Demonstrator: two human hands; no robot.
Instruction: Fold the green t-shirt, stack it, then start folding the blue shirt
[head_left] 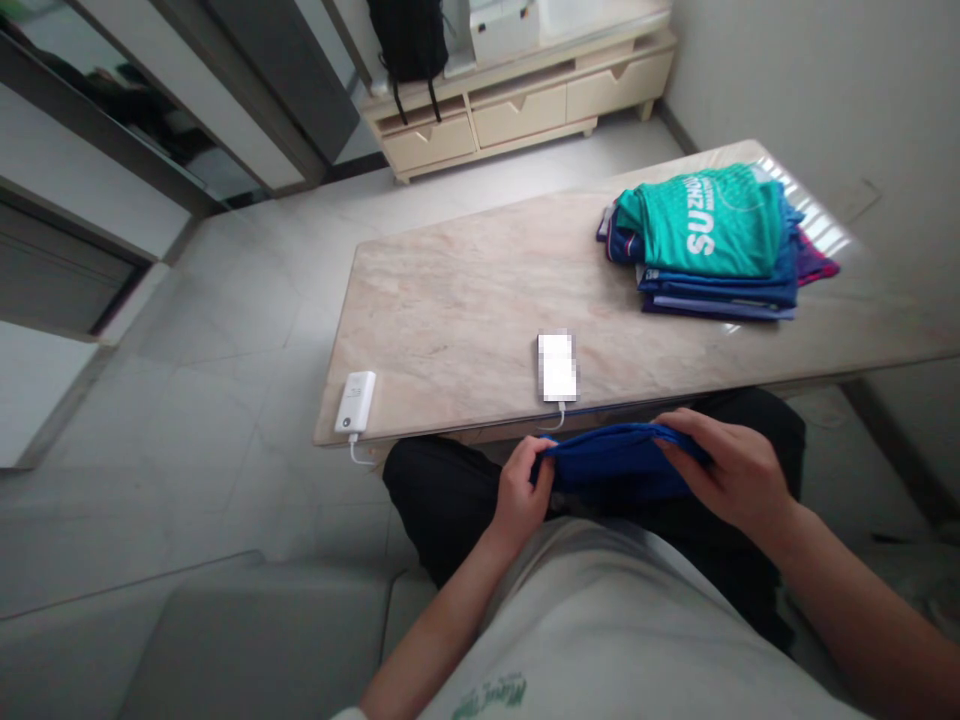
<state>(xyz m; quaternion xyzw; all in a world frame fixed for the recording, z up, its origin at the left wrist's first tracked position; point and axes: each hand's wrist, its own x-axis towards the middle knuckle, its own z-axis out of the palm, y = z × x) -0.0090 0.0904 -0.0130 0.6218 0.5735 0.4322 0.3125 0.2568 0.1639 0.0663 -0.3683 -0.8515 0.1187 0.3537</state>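
Both hands clamped on a blue garment over the lap, just below the table's near edge.

Left hand [523, 492] and right hand [731, 472] pinch opposite ends of the folded blue garment [616, 462]; long axis runs left-right, parallel to the table [465, 300] edge. Probably a shirt; folded stack [709, 240] at far right corner.

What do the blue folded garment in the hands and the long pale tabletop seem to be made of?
Blue folded garment: soft, matte knit fabric, probably synthetic; it creases where both hands grip it. Long pale tabletop: polished marble or marble-look stone, judging by pinkish veining and window glare.
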